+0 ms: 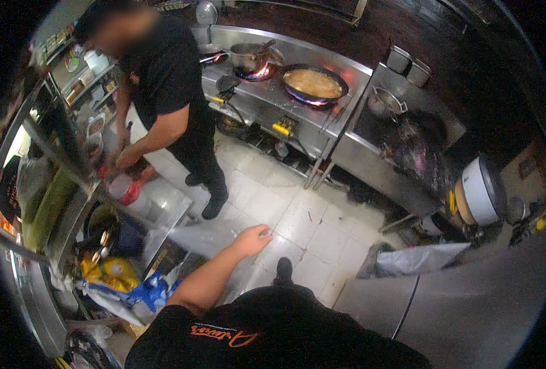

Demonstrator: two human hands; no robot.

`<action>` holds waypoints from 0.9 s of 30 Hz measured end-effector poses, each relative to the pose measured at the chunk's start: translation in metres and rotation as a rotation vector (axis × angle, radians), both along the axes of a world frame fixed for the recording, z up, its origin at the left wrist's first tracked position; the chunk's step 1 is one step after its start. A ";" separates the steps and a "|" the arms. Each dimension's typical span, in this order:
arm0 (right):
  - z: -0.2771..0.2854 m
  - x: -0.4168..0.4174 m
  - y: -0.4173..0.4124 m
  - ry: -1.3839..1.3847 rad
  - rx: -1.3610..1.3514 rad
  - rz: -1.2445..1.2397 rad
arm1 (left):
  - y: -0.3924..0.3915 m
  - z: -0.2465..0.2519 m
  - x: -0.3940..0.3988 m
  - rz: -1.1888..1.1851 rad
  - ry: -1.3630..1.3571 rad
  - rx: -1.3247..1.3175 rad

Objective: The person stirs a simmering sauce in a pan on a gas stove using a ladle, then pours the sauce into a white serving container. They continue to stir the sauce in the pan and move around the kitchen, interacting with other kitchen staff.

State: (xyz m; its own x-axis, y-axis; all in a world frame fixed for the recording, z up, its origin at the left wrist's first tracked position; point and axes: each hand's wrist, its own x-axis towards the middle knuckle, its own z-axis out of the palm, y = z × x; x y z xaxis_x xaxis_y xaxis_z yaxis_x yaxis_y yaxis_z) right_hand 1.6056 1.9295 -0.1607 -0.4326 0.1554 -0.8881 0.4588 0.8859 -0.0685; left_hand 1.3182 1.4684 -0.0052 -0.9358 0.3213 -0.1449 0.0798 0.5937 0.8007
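Note:
My left hand (pixel 255 240) is held out over the tiled floor (pixel 273 207), thumb and fingers slightly apart with nothing plainly between them. My right hand is out of view. Left of my hand is the corner of a steel worktable (pixel 173 207), with a blurred translucent patch beside it. On that table a clear container with a red lid (pixel 127 190) sits near a co-worker's hands (pixel 127 157). Ahead of me a wide pan (pixel 313 83) of bubbling golden-brown liquid sits over a flame on the steel range (pixel 300 110). A pot (pixel 250 57) heats beside it.
A co-worker (pixel 167 83) in black stands at the left worktable. Yellow and blue bags (pixel 111 274) lie low on my left. At right are a grill (pixel 411 147), a large white pot (pixel 480 191) and a steel surface (pixel 448 304) near my side. Steel handles project from the range front.

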 end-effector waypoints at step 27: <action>0.123 -0.779 -0.300 0.433 -0.431 0.876 | -0.139 0.442 -0.249 0.726 1.447 -1.044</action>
State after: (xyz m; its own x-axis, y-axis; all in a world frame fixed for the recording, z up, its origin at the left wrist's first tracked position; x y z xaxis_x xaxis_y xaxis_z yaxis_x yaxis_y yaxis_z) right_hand 0.8271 1.6298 -0.0379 -0.5329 -0.6530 -0.5381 -0.4642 0.7573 -0.4594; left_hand 1.0691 1.3293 0.4370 -0.3967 0.1867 0.8988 -0.1888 0.9416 -0.2789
